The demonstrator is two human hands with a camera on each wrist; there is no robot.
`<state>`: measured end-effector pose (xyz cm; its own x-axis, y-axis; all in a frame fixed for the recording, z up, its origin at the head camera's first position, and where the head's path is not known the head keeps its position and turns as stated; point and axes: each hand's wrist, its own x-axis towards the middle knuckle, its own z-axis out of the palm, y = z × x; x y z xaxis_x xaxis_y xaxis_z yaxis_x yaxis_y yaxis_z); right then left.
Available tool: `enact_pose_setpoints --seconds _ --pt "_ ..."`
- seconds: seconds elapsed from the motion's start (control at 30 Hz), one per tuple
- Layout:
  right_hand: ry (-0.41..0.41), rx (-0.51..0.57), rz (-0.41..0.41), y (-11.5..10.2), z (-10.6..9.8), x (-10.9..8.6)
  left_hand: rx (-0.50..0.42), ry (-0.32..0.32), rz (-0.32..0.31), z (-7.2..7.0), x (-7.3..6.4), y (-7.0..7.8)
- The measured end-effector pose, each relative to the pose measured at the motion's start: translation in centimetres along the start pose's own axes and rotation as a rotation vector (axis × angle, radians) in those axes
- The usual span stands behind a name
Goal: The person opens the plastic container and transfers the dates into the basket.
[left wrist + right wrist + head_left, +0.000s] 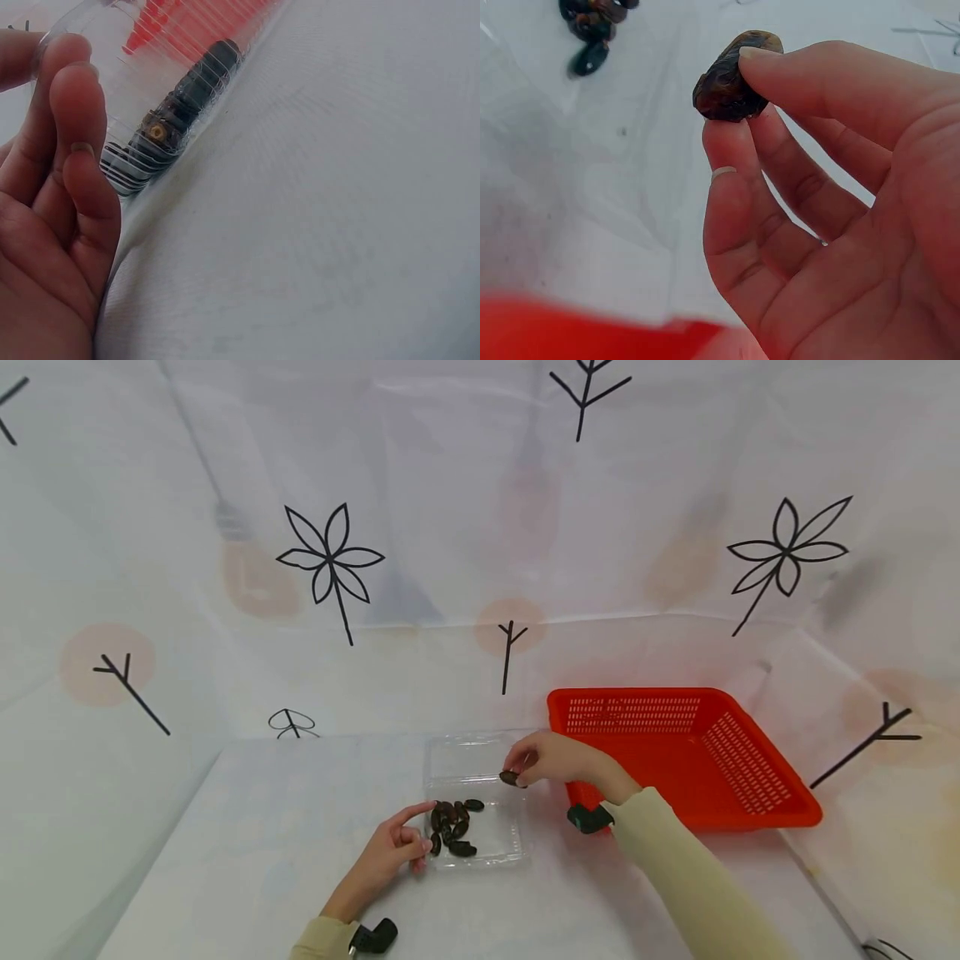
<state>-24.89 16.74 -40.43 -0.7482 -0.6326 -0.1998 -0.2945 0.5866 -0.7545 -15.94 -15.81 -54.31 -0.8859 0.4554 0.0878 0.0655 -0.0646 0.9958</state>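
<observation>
A clear plastic box [495, 839] with its lid [463, 758] folded back lies on the table, several dark brown, glossy dates [447, 820] grouped in its left half. My left hand [393, 842] is at the box's left side, index finger stretched to the rim and the other fingers bent, holding that edge. Through the ribbed wall, dates [180, 105] show in the left wrist view. Over the back right of the box, my right hand [551, 758] pinches one wrinkled date [731, 79] between thumb and fingertips.
A red plastic basket [757, 817] with slotted walls stands right of the box, just behind my right forearm. White cloth with black plant drawings hangs behind and at the sides. White cloth [225, 860] also covers the table.
</observation>
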Motion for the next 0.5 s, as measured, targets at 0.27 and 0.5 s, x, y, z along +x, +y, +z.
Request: enact_pose_setpoints --seconds 0.27,0.5 --pt "0.194 0.113 0.051 2.5 -2.6 -3.0 0.001 -0.002 -0.004 0.0 0.1 0.0" --pt "0.296 0.185 0.100 6.6 -4.7 -5.6 0.024 -0.005 -0.015 -0.1 0.1 0.0"
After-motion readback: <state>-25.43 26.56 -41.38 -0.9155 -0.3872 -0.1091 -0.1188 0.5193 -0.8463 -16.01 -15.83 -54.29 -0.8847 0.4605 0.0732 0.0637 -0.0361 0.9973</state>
